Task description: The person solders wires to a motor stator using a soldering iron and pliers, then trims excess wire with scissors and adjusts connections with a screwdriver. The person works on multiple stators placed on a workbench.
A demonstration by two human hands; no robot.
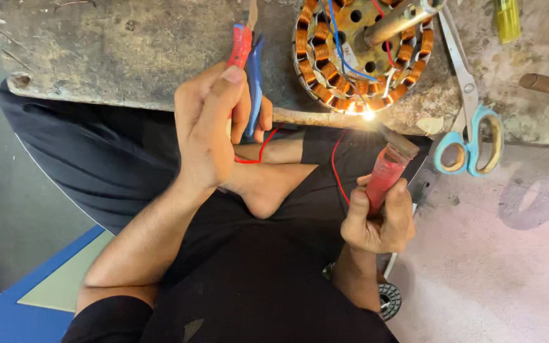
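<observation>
On the worn wooden board (pixel 128 51), near its front edge, the copper-wound stator (pixel 363 54) lies up and left of the right hand (pixel 379 219), whose gripped red soldering iron (pixel 386 171) slants toward its glowing rim, nearer than the left hand (pixel 214 127) clasping pliers (pixel 246 63).

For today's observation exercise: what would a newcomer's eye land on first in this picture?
First, the bright spark at the near edge of the copper-wound stator on the worn bench, where the red-handled soldering iron in the right hand touches it. Then the left hand gripping red-and-blue-handled pliers, and the blue-handled scissors lying at right.
</observation>
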